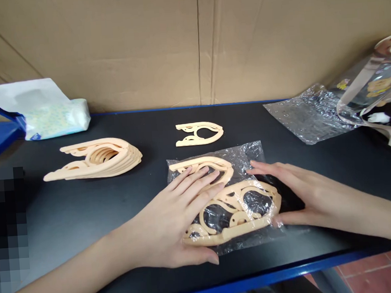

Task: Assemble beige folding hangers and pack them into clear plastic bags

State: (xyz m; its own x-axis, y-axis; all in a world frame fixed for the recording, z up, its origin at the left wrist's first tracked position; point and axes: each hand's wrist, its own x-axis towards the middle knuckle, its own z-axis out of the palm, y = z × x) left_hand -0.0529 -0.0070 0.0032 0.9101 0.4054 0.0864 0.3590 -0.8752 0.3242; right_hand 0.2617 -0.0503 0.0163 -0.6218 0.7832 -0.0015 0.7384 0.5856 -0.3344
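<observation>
From where I stand: two slim arms, bare along the visible length. Left forearm (73, 269) smooth, tapers toward a bare wrist. Left hand (163, 220) bare, broad flat back, long slender fingers (201, 189) with rounded tips. Left thumb (199, 255) slim, short-looking nail. Right forearm (363, 206) same slim build, also bare, narrowing at the wrist. Right hand (298, 184) bare, slender, thumb tapering to a blunt tip. Other nails too small to judge.
</observation>
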